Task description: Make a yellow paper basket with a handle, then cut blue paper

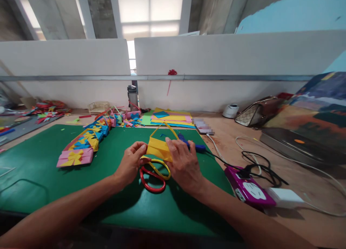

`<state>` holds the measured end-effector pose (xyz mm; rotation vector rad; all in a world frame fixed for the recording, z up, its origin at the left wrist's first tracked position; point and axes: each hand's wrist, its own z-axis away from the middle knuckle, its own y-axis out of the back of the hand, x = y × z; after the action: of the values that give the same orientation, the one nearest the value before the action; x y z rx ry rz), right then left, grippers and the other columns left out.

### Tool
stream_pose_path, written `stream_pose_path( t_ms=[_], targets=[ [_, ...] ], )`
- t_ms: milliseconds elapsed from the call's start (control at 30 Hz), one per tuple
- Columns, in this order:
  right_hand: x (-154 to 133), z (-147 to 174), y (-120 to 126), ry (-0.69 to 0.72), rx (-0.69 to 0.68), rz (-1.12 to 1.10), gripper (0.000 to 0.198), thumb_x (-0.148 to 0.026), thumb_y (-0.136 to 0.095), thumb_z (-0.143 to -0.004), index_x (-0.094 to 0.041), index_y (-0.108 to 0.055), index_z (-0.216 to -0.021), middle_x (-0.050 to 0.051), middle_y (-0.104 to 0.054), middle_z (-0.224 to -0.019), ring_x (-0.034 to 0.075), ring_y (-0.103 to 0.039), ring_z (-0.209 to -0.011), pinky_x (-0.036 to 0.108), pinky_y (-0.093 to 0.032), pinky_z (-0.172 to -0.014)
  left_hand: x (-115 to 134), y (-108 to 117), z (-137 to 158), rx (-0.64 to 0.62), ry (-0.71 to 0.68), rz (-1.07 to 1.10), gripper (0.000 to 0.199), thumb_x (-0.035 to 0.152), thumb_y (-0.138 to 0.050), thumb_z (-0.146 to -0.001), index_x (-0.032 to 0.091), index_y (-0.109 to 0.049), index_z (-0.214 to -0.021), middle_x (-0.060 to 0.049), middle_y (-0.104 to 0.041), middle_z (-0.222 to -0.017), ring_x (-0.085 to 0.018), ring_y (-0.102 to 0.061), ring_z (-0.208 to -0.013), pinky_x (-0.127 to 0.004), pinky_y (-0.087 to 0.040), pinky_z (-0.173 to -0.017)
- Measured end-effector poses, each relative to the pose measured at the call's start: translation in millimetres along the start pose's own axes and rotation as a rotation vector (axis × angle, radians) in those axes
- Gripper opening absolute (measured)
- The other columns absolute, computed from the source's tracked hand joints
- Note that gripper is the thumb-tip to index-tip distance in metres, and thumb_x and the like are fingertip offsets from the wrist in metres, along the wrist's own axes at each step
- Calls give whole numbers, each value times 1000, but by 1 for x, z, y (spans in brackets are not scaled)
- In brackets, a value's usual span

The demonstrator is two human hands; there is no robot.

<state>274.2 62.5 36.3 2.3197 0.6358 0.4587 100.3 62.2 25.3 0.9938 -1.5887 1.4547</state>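
A small yellow handbag (159, 149) of folded paper or felt, with a thin looped handle on top, is held between my two hands. My left hand (130, 161) pinches its left edge. Around its right side my right hand (184, 162) is closed, covering that end. Scissors with one yellow and one red handle loop (152, 187) are just below the bag; their blades are hidden, and I cannot tell whether my left fingers touch them. Behind my right hand is a blue glue gun (200, 148), partly covered.
A row of finished little bags (75, 157) in pink, blue and yellow stands on the green mat (119, 209) at left. Coloured sheets (173, 118) are stacked at the back. A purple power strip (251, 191) with cables lies right, near a dark case (294, 144). A bottle (132, 97) stands behind.
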Motion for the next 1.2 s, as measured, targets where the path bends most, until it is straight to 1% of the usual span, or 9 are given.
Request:
stream_pose_path(
  t_ms=[133,300,500,600,733,900,1067,1200],
  targets=[
    [2,0,-2,30,20,88,44,-16,-45,-82,-9,-40,-126,15,-58,-107,28,-47,-103,49,-27,-91,-3,2,-2,23,8,-91,28,37,-69,-65,15,-55,-76,2,-57,-73,-9,-55,-64,-21,-48,-59],
    [4,0,-3,44,26,157,42,-14,-44,-83,-10,-43,-124,14,-59,-106,28,-47,-101,48,-29,-89,-2,1,-1,66,-61,-192,26,37,-68,-66,14,-57,-75,1,-59,-74,-9,-55,-65,-21,-47,-61],
    [6,0,-3,55,-1,177,42,-11,-41,-83,-10,-44,-125,16,-58,-105,29,-48,-100,45,-34,-83,-1,-1,2,32,-57,-283,26,37,-69,-65,13,-62,-74,-1,-61,-69,-11,-56,-61,-23,-46,-61],
    [7,0,-4,54,-8,188,41,-11,-41,-83,-10,-46,-124,16,-58,-104,29,-48,-99,43,-36,-80,-1,-2,4,38,-85,-296,25,37,-68,-65,14,-62,-72,-1,-62,-69,-12,-57,-63,-23,-46,-62],
    [7,0,-5,44,-8,164,41,-8,-36,-85,-10,-46,-124,17,-58,-103,29,-48,-101,41,-38,-80,-1,-3,5,9,-115,-317,23,34,-70,-63,14,-63,-70,-1,-62,-70,-13,-57,-65,-25,-46,-65],
    [5,0,-3,71,-19,189,41,-12,-41,-85,-10,-46,-125,17,-58,-105,30,-48,-101,42,-38,-80,-1,-4,2,40,-81,-297,22,29,-73,-58,13,-62,-69,0,-61,-66,-10,-53,-59,-22,-43,-60],
    [4,1,-3,71,-11,175,41,-6,-35,-86,-11,-47,-125,18,-58,-105,29,-49,-102,42,-38,-80,-2,-5,3,23,-88,-285,20,26,-74,-57,13,-59,-61,1,-59,-65,-8,-51,-57,-19,-41,-55],
    [4,1,-4,83,9,146,41,-7,-35,-86,-12,-46,-125,18,-58,-107,29,-49,-103,44,-38,-81,-3,-4,2,10,-41,-235,23,28,-74,-57,13,-57,-59,1,-58,-63,-8,-52,-56,-19,-42,-54]
  ],
)
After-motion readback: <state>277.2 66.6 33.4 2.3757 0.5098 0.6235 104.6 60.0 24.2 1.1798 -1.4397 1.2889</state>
